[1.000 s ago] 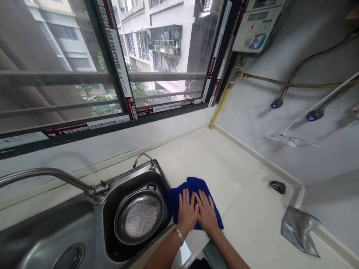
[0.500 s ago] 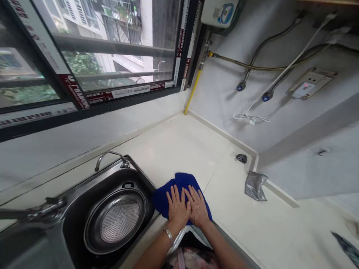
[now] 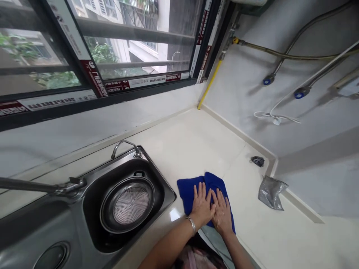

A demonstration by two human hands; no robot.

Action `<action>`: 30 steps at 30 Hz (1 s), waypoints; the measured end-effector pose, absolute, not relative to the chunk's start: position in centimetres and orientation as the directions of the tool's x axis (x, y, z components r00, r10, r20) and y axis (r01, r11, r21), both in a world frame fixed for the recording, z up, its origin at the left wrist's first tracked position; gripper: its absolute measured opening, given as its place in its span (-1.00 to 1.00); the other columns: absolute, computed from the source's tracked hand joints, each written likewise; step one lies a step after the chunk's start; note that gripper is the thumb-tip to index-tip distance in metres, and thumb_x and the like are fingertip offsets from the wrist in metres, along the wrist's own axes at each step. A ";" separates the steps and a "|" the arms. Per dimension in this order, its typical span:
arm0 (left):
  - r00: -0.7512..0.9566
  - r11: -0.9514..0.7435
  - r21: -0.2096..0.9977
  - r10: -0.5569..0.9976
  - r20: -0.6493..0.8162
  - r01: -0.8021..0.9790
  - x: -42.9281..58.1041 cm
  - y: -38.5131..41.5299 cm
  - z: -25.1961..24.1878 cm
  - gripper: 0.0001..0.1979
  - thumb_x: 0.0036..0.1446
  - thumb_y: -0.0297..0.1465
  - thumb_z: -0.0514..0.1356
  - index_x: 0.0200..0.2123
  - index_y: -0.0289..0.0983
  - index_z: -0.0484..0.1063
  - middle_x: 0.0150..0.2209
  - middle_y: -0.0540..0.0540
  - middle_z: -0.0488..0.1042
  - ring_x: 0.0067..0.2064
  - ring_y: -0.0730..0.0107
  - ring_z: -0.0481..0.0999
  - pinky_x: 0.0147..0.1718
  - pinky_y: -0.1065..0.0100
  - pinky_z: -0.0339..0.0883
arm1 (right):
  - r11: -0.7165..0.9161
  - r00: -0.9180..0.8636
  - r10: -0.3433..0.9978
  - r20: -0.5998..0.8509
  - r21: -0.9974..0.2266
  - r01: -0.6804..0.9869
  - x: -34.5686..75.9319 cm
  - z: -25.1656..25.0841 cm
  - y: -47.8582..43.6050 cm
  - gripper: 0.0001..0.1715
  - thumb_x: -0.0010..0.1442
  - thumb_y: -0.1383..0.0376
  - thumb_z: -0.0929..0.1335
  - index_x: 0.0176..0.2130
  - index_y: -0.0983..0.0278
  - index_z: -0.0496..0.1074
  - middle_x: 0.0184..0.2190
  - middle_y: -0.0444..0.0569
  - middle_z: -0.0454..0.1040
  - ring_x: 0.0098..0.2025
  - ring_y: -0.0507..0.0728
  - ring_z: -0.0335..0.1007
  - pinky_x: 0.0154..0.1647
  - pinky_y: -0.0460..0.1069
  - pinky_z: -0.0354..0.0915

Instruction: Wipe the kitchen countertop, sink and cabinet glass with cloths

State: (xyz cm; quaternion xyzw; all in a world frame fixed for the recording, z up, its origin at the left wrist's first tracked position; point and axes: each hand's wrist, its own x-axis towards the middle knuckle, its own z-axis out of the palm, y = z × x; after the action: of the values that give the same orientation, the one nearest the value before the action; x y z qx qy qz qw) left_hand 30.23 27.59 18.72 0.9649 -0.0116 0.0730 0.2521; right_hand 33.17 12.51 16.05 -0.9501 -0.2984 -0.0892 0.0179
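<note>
A blue cloth (image 3: 188, 186) lies spread on the cream countertop (image 3: 207, 144), near its front edge and just right of the sink. My left hand (image 3: 202, 205) presses flat on the cloth with its fingers spread; a silver bracelet (image 3: 192, 225) circles that wrist. Beside it my right hand (image 3: 222, 212) also rests flat on the cloth, fingers stretched out, the two hands touching at the thumbs. Neither hand is closed around anything. Parts of the cloth are hidden beneath both palms.
The steel sink (image 3: 157, 164) holds a round pan (image 3: 131, 205) with a perforated-looking centre. A small curved tap (image 3: 123, 142) and a larger faucet (image 3: 70, 185) stand behind it. At right lie a silver pouch (image 3: 271, 192) and a dark crumpled bag (image 3: 257, 161). A yellow pipe (image 3: 209, 85) rises in the corner.
Both hands have slid right across the counter with the cloth, away from the sink's edge. The camera view has also turned somewhat.
</note>
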 end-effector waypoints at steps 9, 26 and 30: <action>0.985 -0.861 0.506 0.129 0.118 0.052 27.7 30.5 19.0 -0.36 0.41 -0.06 -0.03 0.44 -0.20 0.13 0.49 -0.37 -0.06 0.51 -0.18 -0.11 0.42 -0.26 -0.02 | -0.844 0.835 0.535 0.130 0.030 0.536 32.3 16.3 17.5 -0.23 0.41 0.25 0.09 0.52 0.27 -0.11 0.54 0.11 -0.12 0.57 0.29 -0.28 0.48 0.37 -0.18; 0.807 -0.747 0.447 0.584 0.087 0.493 24.8 35.0 17.7 -0.34 0.39 -0.33 0.02 0.49 -0.14 -0.07 0.51 -0.29 -0.16 0.49 -0.22 -0.03 0.35 -0.19 0.21 | -0.563 0.564 0.826 -0.001 0.062 0.824 33.5 18.3 26.7 -0.21 0.40 0.22 0.18 0.52 0.19 -0.08 0.54 0.04 -0.11 0.57 0.31 -0.29 0.50 0.36 -0.25; 0.782 -0.726 0.434 0.619 0.073 0.533 25.2 35.7 17.8 -0.32 0.37 -0.41 -0.01 0.50 -0.20 -0.11 0.51 -0.29 -0.13 0.49 -0.18 -0.01 0.35 -0.13 0.24 | -0.506 0.508 0.861 -0.015 0.074 0.859 34.2 18.5 28.0 -0.18 0.38 0.28 0.19 0.52 0.18 -0.10 0.54 0.05 -0.09 0.56 0.30 -0.25 0.50 0.33 -0.23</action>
State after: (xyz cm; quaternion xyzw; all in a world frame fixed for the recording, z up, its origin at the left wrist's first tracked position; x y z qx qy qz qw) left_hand 25.23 35.70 17.83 0.9227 0.3121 0.1072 0.1991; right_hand 34.24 27.96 18.47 -0.8677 -0.4956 -0.0117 -0.0357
